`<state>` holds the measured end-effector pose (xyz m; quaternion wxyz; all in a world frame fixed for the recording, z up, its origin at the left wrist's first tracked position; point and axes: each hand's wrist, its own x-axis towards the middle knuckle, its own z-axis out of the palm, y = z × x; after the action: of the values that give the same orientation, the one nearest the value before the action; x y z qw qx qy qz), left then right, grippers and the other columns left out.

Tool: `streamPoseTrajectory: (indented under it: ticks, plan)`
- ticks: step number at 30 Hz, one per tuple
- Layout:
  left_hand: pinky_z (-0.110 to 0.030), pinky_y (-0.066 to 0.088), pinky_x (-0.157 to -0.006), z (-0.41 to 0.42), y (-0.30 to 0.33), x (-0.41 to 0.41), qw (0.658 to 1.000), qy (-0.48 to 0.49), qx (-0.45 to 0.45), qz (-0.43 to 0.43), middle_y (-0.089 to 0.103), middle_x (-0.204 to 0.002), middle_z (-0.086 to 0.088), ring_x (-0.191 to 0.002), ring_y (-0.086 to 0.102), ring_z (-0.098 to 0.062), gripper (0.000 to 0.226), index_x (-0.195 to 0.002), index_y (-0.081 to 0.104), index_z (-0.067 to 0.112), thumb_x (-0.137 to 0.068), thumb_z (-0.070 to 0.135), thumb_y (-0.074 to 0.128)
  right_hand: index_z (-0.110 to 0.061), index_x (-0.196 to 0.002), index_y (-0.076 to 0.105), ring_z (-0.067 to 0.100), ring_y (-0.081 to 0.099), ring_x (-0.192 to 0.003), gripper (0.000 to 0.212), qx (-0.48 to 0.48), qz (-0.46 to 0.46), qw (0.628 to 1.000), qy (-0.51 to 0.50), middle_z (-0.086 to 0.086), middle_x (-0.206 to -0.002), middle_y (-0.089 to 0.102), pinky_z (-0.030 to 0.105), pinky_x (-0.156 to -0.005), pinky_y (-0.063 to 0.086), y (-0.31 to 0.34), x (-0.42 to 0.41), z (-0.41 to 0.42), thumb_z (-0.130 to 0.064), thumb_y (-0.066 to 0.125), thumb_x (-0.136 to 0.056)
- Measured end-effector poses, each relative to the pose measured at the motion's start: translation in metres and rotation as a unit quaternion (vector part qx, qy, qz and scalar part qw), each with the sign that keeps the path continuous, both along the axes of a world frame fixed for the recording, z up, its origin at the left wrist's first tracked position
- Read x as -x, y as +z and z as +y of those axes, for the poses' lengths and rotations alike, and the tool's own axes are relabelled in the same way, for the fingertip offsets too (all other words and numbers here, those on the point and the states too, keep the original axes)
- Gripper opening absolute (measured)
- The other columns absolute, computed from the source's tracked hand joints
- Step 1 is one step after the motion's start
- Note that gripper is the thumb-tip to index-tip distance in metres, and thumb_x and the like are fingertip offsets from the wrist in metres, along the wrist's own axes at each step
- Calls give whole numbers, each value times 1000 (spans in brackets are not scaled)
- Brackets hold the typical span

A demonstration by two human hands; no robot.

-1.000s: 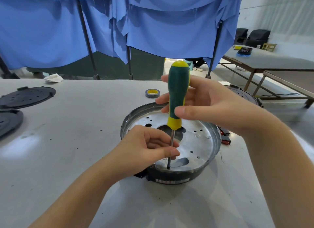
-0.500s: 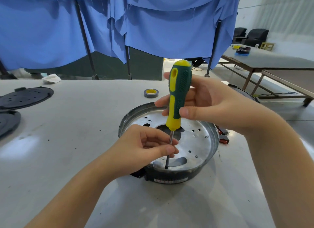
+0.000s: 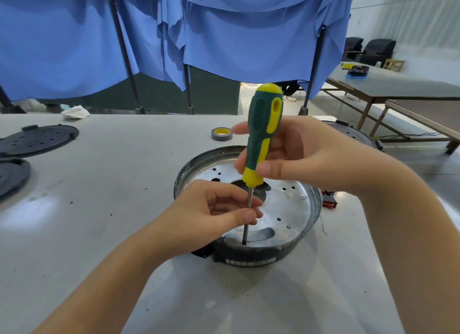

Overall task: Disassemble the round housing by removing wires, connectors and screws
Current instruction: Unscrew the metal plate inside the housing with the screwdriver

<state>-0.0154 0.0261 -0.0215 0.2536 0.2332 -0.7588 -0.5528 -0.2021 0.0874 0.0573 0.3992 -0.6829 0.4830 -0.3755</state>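
Note:
The round housing (image 3: 293, 209), a shallow metal pan with a dark outer wall, sits on the grey table in front of me. A green and yellow screwdriver (image 3: 262, 134) stands upright in it, its tip down at the near inner rim. My right hand (image 3: 306, 157) grips the handle between thumb and fingers. My left hand (image 3: 219, 206) pinches the steel shaft just below the handle. Small screws show on the pan's silver floor at the right.
A roll of grey tape (image 3: 222, 133) lies behind the housing. Two black round covers (image 3: 37, 139) lie at the far left. A red and black connector part (image 3: 329, 201) sits right of the housing; another round unit (image 3: 353, 134) is behind it.
The screwdriver handle has turned in my right hand, its yellow stripe now facing me. Both hands stay in the same place on the tool.

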Motion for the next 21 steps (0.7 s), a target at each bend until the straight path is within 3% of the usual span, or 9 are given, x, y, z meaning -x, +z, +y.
streamPoseTrajectory:
  ticks: [4,6,8,10,12,15,17,19,21]
  plan:
    - [-17,54,-71,0,0,1,1000,15,-9,7,77,-80,1,-77,74,-17,11,-78,75,14,-77,3,76,-15,-133,48,20,69,-98,59,-11,-3,1000,7,9,-105,72,24,-78,55,-3,-2,-2,-3,69,-80]
    - [-18,55,-67,1,0,3,999,45,6,16,75,-74,-1,-69,73,-15,12,-70,72,9,-66,10,83,-20,-121,60,25,68,-93,53,4,44,999,-19,7,-102,71,29,-77,57,-5,-5,-5,-22,77,-71]
    - [-21,56,-65,1,-1,4,997,69,31,23,74,-69,-5,-63,71,-15,28,-66,67,5,-55,24,85,-17,-106,68,22,68,-84,42,11,59,998,-36,5,-95,71,28,-75,57,-7,-8,-7,-28,79,-67]
    - [-22,56,-63,1,-1,4,996,74,37,27,72,-67,-6,-61,69,-14,33,-66,64,3,-52,27,84,-14,-101,69,17,67,-79,31,15,47,998,-37,3,-86,71,23,-71,55,-8,-8,-8,-18,79,-72]
    - [-20,56,-65,1,-1,4,997,68,33,23,73,-69,-5,-63,69,-13,29,-68,66,6,-56,26,83,-15,-105,68,20,69,-85,28,18,38,999,-26,5,-92,73,23,-74,55,-8,-7,-7,-6,75,-79]
    - [-20,56,-73,0,0,2,999,29,10,12,76,-81,-2,-77,74,-16,10,-83,73,13,-74,15,77,-12,-122,58,16,70,-96,43,-6,5,1000,4,9,-103,73,20,-78,54,-5,-3,-3,7,63,-84]
    - [-19,55,-75,1,0,0,1000,6,4,3,77,-88,0,-83,74,-17,13,-92,73,16,-83,8,70,-10,-134,47,19,69,-101,55,-24,-11,999,24,13,-109,71,21,-81,53,-3,-1,-2,14,55,-86]
    - [-18,55,-74,2,0,0,1000,1,-2,1,77,-86,0,-82,74,-17,13,-90,73,16,-84,5,69,-11,-138,41,23,68,-104,61,-32,-29,998,41,15,-112,69,24,-82,54,-3,0,-1,17,53,-86]
    - [-18,55,-71,3,1,1,1000,13,-6,4,77,-81,-1,-79,74,-18,11,-80,73,15,-80,4,73,-14,-135,47,21,68,-102,59,-29,-26,999,31,10,-109,71,23,-79,54,-3,-2,-2,7,62,-83]
